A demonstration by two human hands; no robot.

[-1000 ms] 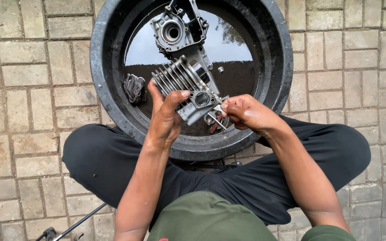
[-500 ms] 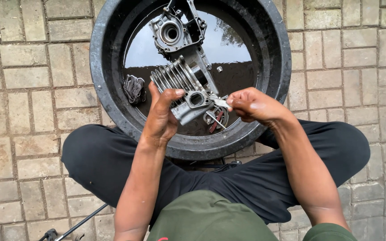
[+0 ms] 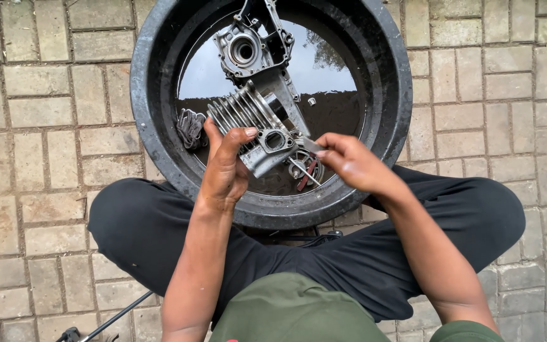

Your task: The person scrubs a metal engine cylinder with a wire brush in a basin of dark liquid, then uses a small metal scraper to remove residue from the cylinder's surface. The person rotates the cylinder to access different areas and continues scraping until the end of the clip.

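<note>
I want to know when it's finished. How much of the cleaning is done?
Partly done, it seems. The finned cylinder is out of the dark liquid, gripped by the left hand. The right hand works a thin blade against its flange. The engine casing and small finned part sit in the black tub, probably waiting.

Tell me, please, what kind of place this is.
Probably an outdoor, informal repair spot: brick paving, a black round tub holding dark liquid and engine parts, and a finned engine cylinder held by the left hand.
</note>
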